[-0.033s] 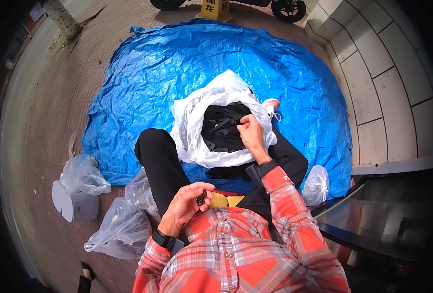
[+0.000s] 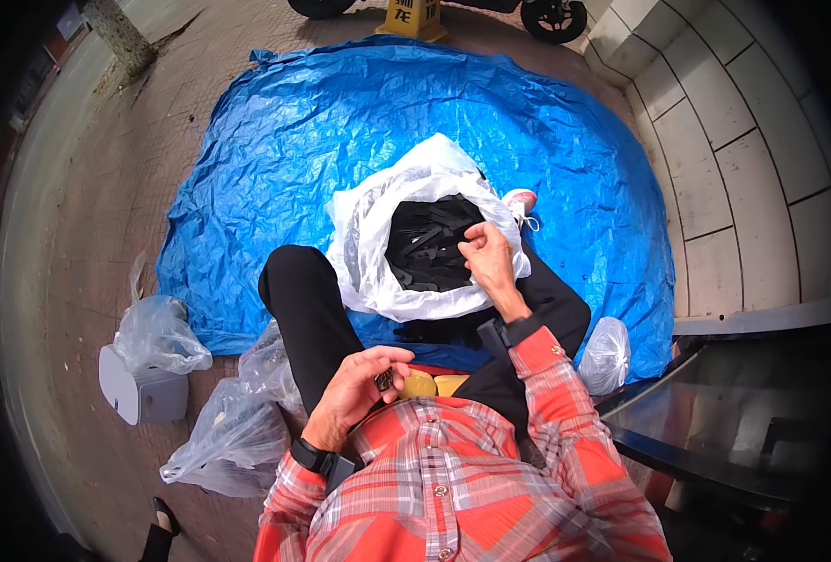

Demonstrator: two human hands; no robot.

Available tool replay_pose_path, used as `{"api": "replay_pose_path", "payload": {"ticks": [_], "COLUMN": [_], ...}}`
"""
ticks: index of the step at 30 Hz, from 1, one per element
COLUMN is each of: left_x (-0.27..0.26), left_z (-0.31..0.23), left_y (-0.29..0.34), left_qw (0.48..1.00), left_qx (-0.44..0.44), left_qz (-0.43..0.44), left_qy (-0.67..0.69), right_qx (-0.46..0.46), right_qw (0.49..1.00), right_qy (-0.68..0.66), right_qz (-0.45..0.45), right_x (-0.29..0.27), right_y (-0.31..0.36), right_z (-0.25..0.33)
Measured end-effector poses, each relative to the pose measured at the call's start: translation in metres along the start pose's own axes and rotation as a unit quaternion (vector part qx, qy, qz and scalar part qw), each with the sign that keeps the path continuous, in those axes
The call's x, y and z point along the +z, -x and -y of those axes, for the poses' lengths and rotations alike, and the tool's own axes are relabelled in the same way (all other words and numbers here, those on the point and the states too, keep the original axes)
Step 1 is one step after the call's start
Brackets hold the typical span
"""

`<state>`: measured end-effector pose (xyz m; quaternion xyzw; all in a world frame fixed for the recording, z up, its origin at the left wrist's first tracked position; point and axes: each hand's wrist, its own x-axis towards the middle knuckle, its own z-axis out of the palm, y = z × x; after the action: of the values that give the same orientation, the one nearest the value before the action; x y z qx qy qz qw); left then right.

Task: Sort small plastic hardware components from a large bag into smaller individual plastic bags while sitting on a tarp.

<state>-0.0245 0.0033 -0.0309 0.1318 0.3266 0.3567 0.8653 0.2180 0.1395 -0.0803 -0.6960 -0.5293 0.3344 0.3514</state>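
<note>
A white plastic bag (image 2: 368, 272) stands open between my legs on a blue tarp (image 2: 340, 122). It is full of black flat pieces (image 2: 425, 248). My right hand (image 2: 490, 262) is at the bag's right rim, its fingertips pinched on one of the black pieces. Close to my waist, my left hand (image 2: 359, 389) is curled around a few small dark pieces (image 2: 384, 379). Both wrists wear dark bands below red plaid sleeves.
Clear plastic bags lie to my left (image 2: 158, 332), at my lower left (image 2: 228, 440) and to my right (image 2: 607, 354). A white box (image 2: 139, 393) sits on the paving at left. A tiled wall (image 2: 743, 169) rises on the right, and a yellow sign (image 2: 413, 14) stands beyond the tarp.
</note>
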Motion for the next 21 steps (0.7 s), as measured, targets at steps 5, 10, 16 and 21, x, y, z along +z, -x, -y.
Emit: {"api": "replay_pose_path", "payload": {"ticks": [5,10,16,21], "left_x": [0.036,0.052,0.045,0.048], "left_z": [-0.014,0.006,0.004,0.004], "left_y": [-0.034,-0.054,-0.035,-0.030], "left_qw": [0.929,0.805,0.991,0.992], "left_qx": [0.161,0.326,0.106,0.114], "left_qz": [-0.066,-0.014,0.006,0.010], "left_qy": [-0.328,-0.496,-0.077,-0.058], "right_qx": [-0.029,-0.058,-0.088,0.006], "right_qw": [0.992,0.959,0.948,0.933], "right_qy": [-0.084,-0.197,-0.158,-0.231], "right_qz": [0.094,0.197,0.261,0.276], "right_x": [-0.051,-0.041,-0.043,-0.048], "right_y": [0.056,0.094,0.115,0.132], "right_z": [0.079,0.099,0.071,0.072]}}
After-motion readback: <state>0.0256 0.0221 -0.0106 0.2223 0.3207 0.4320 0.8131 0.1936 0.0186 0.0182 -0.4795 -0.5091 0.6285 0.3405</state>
